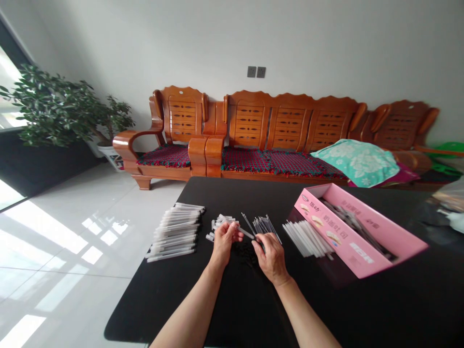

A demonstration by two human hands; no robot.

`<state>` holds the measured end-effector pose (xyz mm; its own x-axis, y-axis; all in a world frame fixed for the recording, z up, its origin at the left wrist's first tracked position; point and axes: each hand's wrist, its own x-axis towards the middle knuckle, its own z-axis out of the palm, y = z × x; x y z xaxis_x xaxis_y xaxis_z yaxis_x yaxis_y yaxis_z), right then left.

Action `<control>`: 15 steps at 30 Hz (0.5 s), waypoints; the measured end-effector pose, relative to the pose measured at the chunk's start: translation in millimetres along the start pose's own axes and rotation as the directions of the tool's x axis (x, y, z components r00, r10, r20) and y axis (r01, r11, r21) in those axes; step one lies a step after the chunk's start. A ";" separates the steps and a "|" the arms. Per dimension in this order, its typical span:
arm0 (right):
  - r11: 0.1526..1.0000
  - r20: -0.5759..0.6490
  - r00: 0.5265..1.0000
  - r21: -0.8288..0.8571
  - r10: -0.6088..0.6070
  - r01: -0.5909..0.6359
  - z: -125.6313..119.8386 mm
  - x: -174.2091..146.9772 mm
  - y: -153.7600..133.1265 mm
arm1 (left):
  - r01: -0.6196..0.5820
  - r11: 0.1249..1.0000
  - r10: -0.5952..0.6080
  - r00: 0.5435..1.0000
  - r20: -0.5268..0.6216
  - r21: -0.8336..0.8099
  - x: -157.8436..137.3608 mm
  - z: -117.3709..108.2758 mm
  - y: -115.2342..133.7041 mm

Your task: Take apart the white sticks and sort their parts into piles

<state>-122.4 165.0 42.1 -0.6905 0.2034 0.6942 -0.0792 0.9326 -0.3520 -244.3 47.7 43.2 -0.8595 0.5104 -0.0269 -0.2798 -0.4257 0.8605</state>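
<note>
The two bare forearms (194, 307) are nearest, and they stretch forward over the black tabletop (155, 302). At their ends, the left hand (224, 239) and the right hand (271, 256) share one slim white tube (247, 233), which is in the air above the middle of the tabletop. The left fingers are pinched together at its far-left end, the thumb against the forefinger. The right fingers are also closed narrowly, at the other end; whether they hold some small part there too, I cannot tell, because the hand hides it.

I judge that this tube is very light and rather stiff, like thin plastic. Its smooth, round surface may roll or slip a little, so a soft pinch near each end looks the suitable hold. A strong squeeze in the middle could perhaps bend or crack it.

Around the hands there are several groups. On the left lies a row of white tubes with dark ends (176, 234). Just beyond the left hand is a heap of short white pieces (219, 220), and between the wrists are small black pieces (246, 253). Beyond the right hand lie thin dark sticks (266, 226), and to their right are plain white tubes (308, 239), near a pink box (342, 244) which contains dark, long things.
</note>
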 end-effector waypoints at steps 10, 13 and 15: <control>1.000 -0.009 1.000 -0.003 -0.009 0.009 -0.5 0.5 -0.5 | -0.006 1.000 0.006 1.000 -0.001 0.017 -2.1 0.4 1.6; 1.000 -0.013 1.000 0.003 -0.023 0.023 -0.3 0.5 -0.5 | -0.004 1.000 0.004 1.000 0.000 0.025 -2.0 0.4 1.8; 1.000 -0.023 1.000 0.002 -0.001 0.001 -0.4 0.3 -0.5 | -0.002 1.000 0.002 1.000 -0.002 0.023 -2.0 0.4 2.1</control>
<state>-122.3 164.7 42.7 -0.6738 0.2092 0.7087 -0.0812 0.9323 -0.3525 -243.0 46.1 45.3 -0.8610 0.5079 -0.0265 -0.2682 -0.4092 0.8722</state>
